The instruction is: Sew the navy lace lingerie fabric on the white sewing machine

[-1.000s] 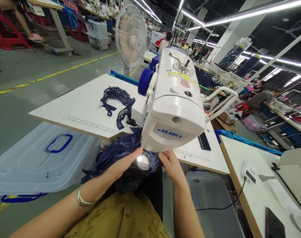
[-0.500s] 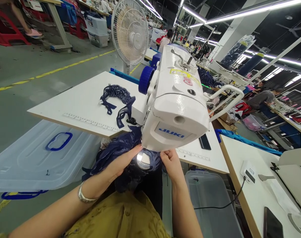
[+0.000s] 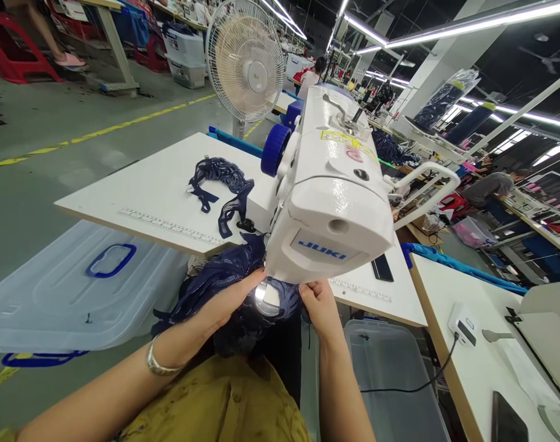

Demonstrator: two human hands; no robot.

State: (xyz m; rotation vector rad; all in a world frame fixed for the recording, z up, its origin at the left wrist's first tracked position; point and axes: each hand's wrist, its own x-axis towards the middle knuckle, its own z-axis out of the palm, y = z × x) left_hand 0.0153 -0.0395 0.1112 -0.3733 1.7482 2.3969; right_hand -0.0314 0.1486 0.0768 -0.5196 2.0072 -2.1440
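Note:
A bunched navy mesh fabric (image 3: 199,288) hangs over my lap at the front of the white sewing machine (image 3: 330,215). My left hand (image 3: 229,298) grips this fabric at the left of the machine head, its thumb stretched toward the needle area and its other fingers out of sight. On the other side, my right hand (image 3: 317,299) is closed, fingers curled and pinching the fabric's right edge. Between the hands, a shiny clear round piece (image 3: 267,299) sits below the machine head. The needle and presser foot are hidden behind the head.
More navy mesh pieces (image 3: 222,178) lie on the white machine table (image 3: 164,178), left of the machine. A lidded plastic box (image 3: 54,294) stands at left, an open bin (image 3: 395,374) at right. Phones, a cable and a white device (image 3: 462,322) are also at right. A fan (image 3: 245,67) stands behind.
The view has shifted very slightly, so the machine and fan appear a little further right. Both hands keep their places on the fabric.

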